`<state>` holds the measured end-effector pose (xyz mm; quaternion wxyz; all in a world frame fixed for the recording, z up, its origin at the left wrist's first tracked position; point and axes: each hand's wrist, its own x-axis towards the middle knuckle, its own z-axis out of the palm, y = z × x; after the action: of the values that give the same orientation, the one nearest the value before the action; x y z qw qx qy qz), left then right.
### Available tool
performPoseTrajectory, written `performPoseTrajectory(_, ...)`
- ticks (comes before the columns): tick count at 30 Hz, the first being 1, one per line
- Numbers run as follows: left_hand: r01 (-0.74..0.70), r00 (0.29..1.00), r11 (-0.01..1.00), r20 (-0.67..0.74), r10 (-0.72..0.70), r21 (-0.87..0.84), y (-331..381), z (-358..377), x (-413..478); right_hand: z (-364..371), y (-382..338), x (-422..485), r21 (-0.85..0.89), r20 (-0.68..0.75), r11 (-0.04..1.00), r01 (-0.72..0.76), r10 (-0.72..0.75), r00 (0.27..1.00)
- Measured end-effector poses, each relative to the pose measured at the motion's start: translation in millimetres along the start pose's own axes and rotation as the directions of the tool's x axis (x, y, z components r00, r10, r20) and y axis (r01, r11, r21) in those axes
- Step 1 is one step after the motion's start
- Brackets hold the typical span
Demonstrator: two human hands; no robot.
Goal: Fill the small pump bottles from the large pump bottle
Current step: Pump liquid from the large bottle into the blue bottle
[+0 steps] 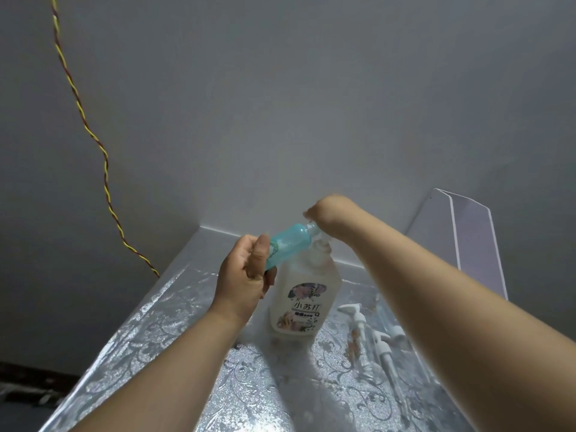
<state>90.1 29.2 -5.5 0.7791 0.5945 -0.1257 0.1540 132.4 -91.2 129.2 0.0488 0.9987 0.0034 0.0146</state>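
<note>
The large pump bottle (304, 294), translucent white with a flowered label, stands upright on the silver patterned table (156, 353). My left hand (246, 272) grips a small blue bottle (288, 244) by its base, tilted with its open mouth up against the large bottle's pump spout. My right hand (327, 213) is bent down over the pump head, and its fingers are hidden behind the wrist. To the right of the large bottle lie a small clear bottle (353, 341) and loose white pump tops (385, 344), partly covered by my right forearm.
A clear acrylic stand (467, 244) leans by the wall at the back right. A twisted red and yellow wire (106, 169) hangs down the wall to the table's back left corner. The table's left edge runs diagonally toward me.
</note>
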Motion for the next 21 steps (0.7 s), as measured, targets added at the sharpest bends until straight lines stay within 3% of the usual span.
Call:
performPoseTrajectory(4, -0.023, 1.000, 1.000, -0.009, 0.023, 0.010, -1.4, -2.0, 1.2, 5.8, -2.9, 1.0, -0.071, 0.116, 0.997, -0.023, 0.031, 0.993)
performPoseTrajectory(8, 0.004, 1.000, 1.000, -0.014, -0.004, -0.005, -1.2, 0.2, 0.8, 7.3, -2.3, -4.3, -0.063, 0.104, 0.997, -0.035, 0.042, 0.994)
performPoseTrajectory(11, 0.004, 1.000, 1.000, 0.006, -0.004, -0.028, -1.3, -0.4, 1.2, 8.3, 3.0, -2.0, 0.050, 0.033, 0.997, -0.064, 0.063, 0.997)
performPoseTrajectory(13, -0.004, 1.000, 0.999, 0.020, 0.005, -0.035, -1.4, -1.2, 1.0, 5.8, 6.5, 1.6, 0.177, -0.047, 0.973, -0.146, 0.156, 0.987)
performPoseTrajectory(15, -0.012, 1.000, 0.999, 0.021, 0.012, -0.040, -1.5, -1.8, 0.7, 1.9, 4.3, 4.8, 0.199, -0.099, 0.962, -0.188, 0.210, 0.973)
performPoseTrajectory(21, -0.002, 1.000, 0.998, 0.014, 0.003, -0.055, -1.1, -0.2, 1.5, 8.7, 0.3, 7.9, 0.129, 0.184, 0.979, -0.156, 0.131, 0.974)
